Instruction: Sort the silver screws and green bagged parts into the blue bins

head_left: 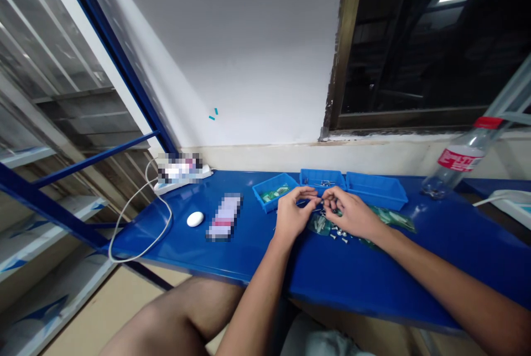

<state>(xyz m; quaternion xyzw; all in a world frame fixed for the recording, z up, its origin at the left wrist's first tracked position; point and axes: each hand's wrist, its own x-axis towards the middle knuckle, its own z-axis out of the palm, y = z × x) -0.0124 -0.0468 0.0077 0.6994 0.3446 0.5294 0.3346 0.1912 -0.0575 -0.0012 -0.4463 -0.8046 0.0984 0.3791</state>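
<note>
My left hand point(295, 213) and my right hand point(352, 213) meet fingertip to fingertip above the blue table point(249, 256). Both are closed in a pinch, with a small dark thing at the fingertips that is too tiny to name. Below my right hand lie loose silvery screws point(339, 233) and a small green plastic bag point(319, 224) with metal pieces showing through. Another green bag point(394, 218) lies beyond my right wrist, partly covered by it. Just past the hands stand a left blue tray point(259, 197) with green packets, a middle blue tray point(306, 174) with screws, and a right blue tray point(377, 193).
A clear bottle point(460, 157) with a red cap leans at the back right. To the left lie a white oval object point(194, 219), a blurred-out phone-shaped item point(224, 218) and a power strip point(182, 178) with a looping white cable point(120, 223). A wall and window bound the back.
</note>
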